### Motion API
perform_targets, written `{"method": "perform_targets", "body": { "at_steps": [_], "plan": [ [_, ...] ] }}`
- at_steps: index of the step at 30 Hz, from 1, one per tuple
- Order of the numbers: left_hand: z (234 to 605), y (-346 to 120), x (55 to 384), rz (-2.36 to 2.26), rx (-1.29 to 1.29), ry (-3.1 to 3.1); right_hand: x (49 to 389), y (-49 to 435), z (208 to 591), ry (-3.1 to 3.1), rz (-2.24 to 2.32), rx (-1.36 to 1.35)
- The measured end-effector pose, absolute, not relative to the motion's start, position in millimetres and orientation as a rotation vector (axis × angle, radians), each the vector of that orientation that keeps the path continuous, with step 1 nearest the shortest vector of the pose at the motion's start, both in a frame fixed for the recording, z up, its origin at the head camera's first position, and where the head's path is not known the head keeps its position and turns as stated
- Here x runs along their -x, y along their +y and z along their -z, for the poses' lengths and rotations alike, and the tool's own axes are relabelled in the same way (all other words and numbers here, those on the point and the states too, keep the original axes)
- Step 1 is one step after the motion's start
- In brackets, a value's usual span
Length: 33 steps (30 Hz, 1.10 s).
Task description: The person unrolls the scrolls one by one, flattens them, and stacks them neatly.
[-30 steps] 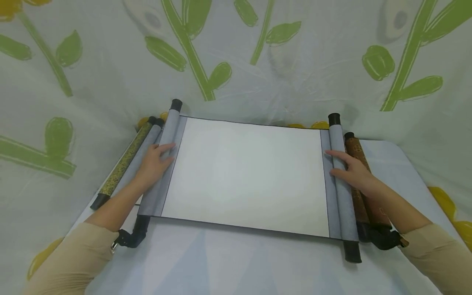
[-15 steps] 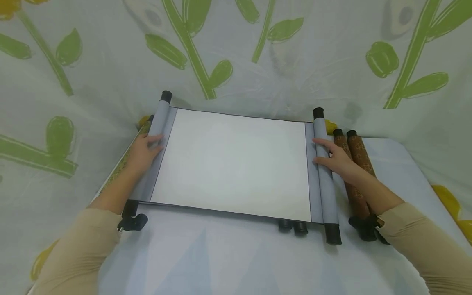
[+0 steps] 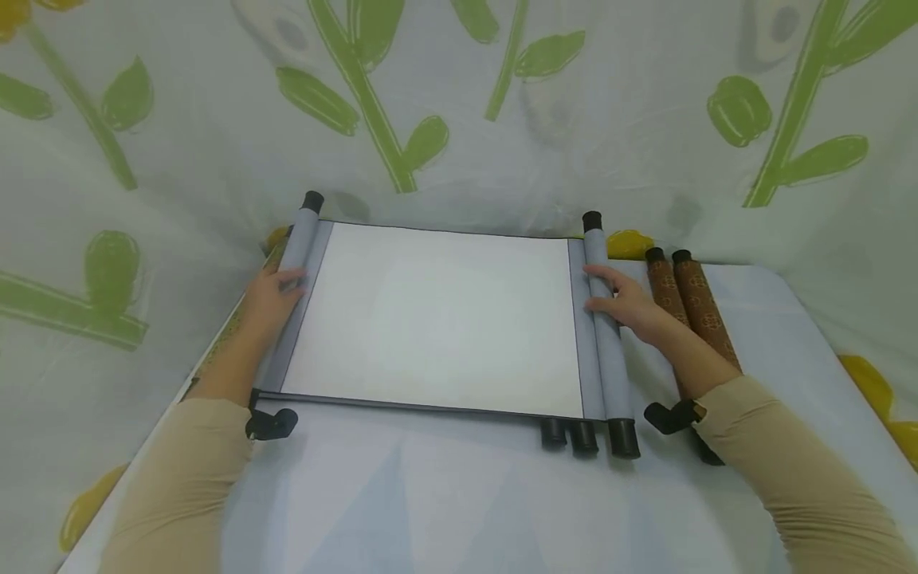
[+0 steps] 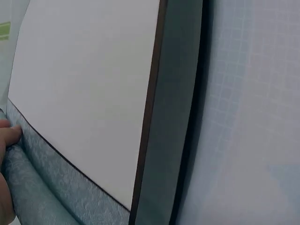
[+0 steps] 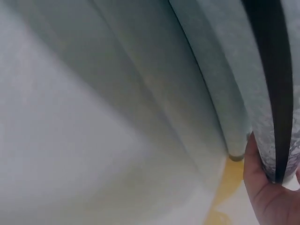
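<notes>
A hanging scroll with blank white paper (image 3: 437, 319) is spread between two grey-blue rollers with black end knobs. My left hand (image 3: 268, 301) grips the left roller (image 3: 300, 239), fingertips lying on the grey border. On the other side, my right hand (image 3: 622, 299) holds the right roller (image 3: 615, 367) between thumb and fingers. The right wrist view shows the palm cupping that roller (image 5: 262, 84), which has a dark strip along it. In the left wrist view, the fingers (image 4: 11, 136) press beside the left roller (image 4: 33, 187) on the patterned border. The left roller's lower end is hidden by the forearm.
Two black knobs (image 3: 583, 438) stick out from under the scroll's front edge. Two brown patterned scrolls (image 3: 706, 307) lie rolled to the right. A yellow-green patterned scroll (image 3: 222, 343) lies partly hidden at the left. A flower-printed curtain (image 3: 502, 159) hangs behind the table.
Both hands have carried the open scroll leftward and its right end has come down nearer the table. The brown scrolls on the right are uncovered, and two black knobs show under the front edge.
</notes>
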<state>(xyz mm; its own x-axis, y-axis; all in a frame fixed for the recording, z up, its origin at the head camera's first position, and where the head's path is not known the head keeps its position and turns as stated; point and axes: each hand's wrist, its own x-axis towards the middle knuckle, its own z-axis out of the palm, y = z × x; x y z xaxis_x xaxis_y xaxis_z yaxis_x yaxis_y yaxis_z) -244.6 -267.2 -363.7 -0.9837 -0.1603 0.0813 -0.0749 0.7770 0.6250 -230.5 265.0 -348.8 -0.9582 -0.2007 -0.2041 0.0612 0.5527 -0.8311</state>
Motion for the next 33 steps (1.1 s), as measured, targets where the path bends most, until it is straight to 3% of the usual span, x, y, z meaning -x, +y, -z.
{"method": "perform_targets", "body": {
  "at_steps": [13,26,33],
  "plan": [
    [392.0,-266.1,246.8,0.545,-0.217,-2.988,231.5,256.0,373.5,2.468,1.408,0.000],
    [402.1,-262.6,240.1,0.133,0.014,-2.930,230.9,254.9,378.6,2.418,1.457,-0.033],
    [401.8,-256.4,240.9,0.410,-0.191,-2.929,231.4,250.5,386.8,2.454,1.455,-0.130]
  ]
}}
